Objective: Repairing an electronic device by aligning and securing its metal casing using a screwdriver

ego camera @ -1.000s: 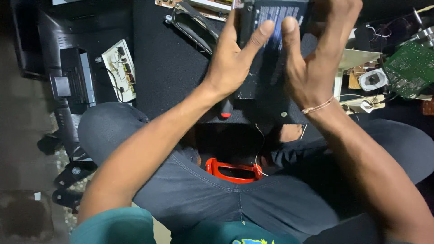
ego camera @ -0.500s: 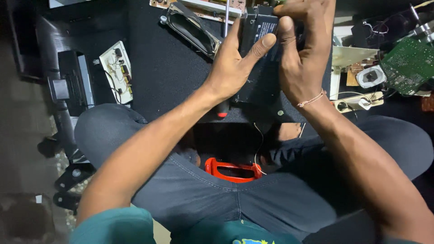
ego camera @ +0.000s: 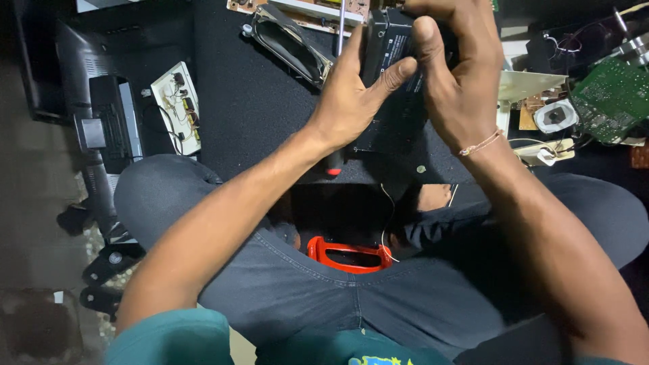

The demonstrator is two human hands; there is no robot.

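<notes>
You've got both hands clamped on the black device at the far edge of the black mat, left hand fingers curled on its side, right hand gripping over the top; casing looks closed, so opening remains.

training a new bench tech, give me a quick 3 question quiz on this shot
1. True or false: both hands grip the black device.
2. Which lies on the mat just left of the left hand?
A. an oval speaker
B. a green board
C. a red frame
3. Fill in: the green board lies to the ____ of the right hand.

Key
1. True
2. A: the speaker; the red frame sits down by the legs.
3. right
</notes>
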